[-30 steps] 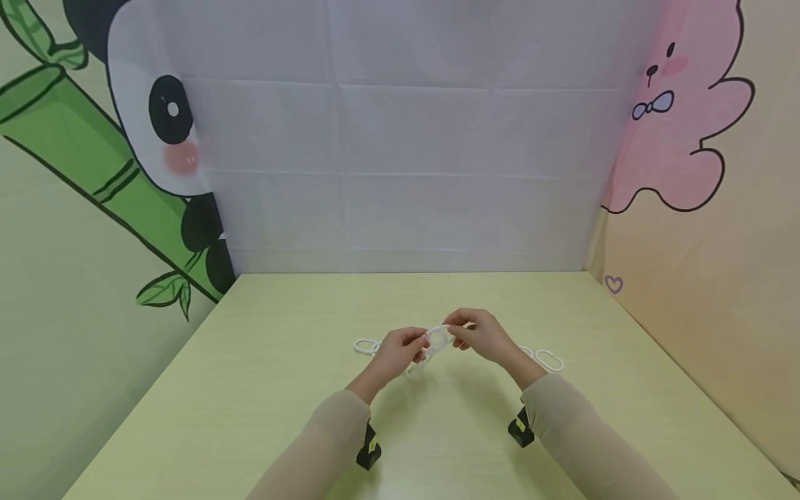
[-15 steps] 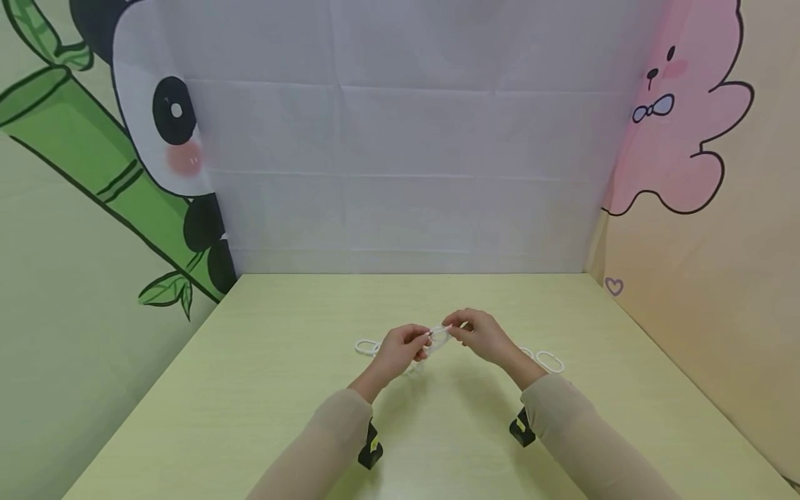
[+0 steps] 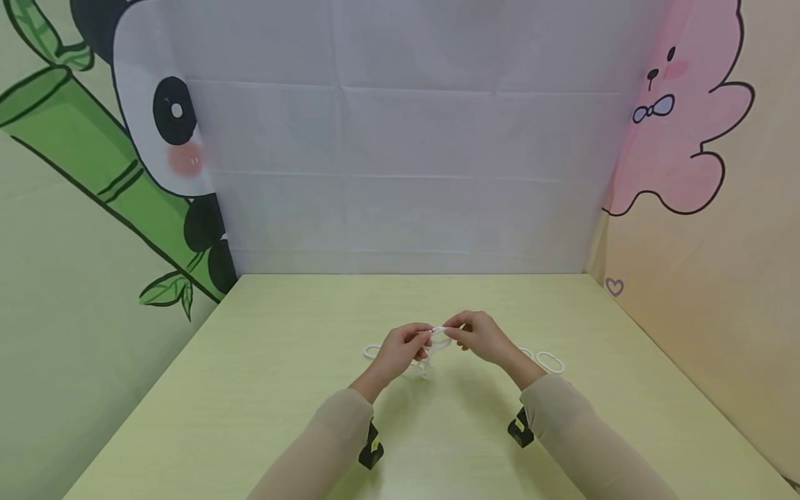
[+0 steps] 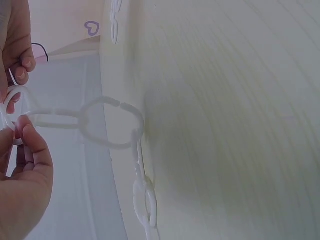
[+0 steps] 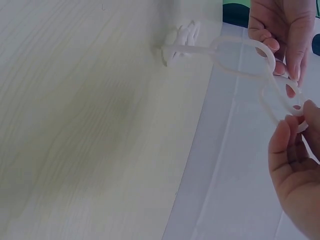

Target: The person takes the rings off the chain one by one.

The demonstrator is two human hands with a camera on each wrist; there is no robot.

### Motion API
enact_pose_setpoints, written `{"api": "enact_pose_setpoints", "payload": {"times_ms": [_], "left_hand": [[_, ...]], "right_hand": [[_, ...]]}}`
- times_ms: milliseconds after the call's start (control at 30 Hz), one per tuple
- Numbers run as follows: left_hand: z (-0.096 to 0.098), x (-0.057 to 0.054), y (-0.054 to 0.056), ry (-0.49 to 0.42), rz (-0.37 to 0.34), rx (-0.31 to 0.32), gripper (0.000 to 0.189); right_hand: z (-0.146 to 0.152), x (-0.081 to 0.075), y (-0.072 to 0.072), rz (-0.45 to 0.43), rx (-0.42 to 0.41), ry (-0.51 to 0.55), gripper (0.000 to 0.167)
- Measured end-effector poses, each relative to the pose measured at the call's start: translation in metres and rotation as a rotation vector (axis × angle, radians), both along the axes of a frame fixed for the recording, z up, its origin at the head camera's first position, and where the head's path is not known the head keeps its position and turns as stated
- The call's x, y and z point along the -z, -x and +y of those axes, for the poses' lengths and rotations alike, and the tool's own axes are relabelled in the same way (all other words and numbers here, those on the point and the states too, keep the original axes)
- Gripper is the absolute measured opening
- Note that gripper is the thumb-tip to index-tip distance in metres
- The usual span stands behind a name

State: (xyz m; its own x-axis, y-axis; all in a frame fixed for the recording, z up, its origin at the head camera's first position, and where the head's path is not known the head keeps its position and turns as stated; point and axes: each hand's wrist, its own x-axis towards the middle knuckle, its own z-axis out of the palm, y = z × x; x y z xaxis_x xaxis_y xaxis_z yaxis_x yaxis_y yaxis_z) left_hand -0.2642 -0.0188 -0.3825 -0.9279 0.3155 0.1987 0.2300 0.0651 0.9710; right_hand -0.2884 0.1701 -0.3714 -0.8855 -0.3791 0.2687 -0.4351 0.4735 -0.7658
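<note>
Both hands meet over the middle of the table, working on white plastic chain links. My left hand (image 3: 395, 353) pinches an oval link (image 4: 19, 89) between thumb and fingertips. From the other side my right hand (image 3: 481, 337) pinches a link in the same small cluster, its fingertips close to the left ones. Below them hangs a chain of joined links (image 4: 142, 122), each oval with a small split in its side. It runs down to the tabletop, where more links lie bunched (image 5: 182, 42). The exact overlap of the links at the fingertips is partly hidden by the fingers.
On the pale wood table (image 3: 281, 326), the chain's far link (image 3: 366, 352) lies left of the left hand. More white links (image 3: 562, 366) lie beyond the right forearm, partly covered by it. A white cloth (image 3: 412, 222) stands behind the table, with printed walls either side.
The hands stay nearly in place, still pinching. The held link has tipped flatter between them. The chain's end on the table at left has slid slightly right, toward the hands.
</note>
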Motion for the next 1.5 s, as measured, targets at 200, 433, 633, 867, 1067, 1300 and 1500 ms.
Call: {"api": "enact_pose_setpoints", "payload": {"times_ms": [200,433,633,867,1067,1300,1500], "left_hand": [[0.000,0.000,0.001,0.004,-0.006,-0.009,0.023],[0.000,0.001,0.000,0.076,0.028,-0.007,0.023],[0.001,-0.003,-0.005,0.160,0.061,-0.019,0.024],[0.001,-0.006,-0.011,0.224,0.089,-0.030,0.025],[0.002,-0.006,-0.011,0.231,0.088,-0.021,0.024],[0.003,-0.005,-0.010,0.239,0.108,-0.024,0.023],[0.003,0.017,0.009,0.234,0.109,-0.029,0.023]], "right_hand": [[-0.002,0.000,0.000,-0.012,-0.005,0.006,0.017],[-0.004,0.004,0.001,0.008,0.037,-0.039,0.013],[-0.005,0.005,0.000,0.033,0.038,-0.065,0.012],[-0.005,0.005,0.000,0.033,0.009,-0.090,0.014],[-0.005,0.006,0.000,0.028,0.012,-0.103,0.014],[-0.005,0.006,-0.001,0.014,0.006,-0.093,0.015],[-0.005,0.007,-0.001,-0.006,0.018,-0.087,0.015]]}}
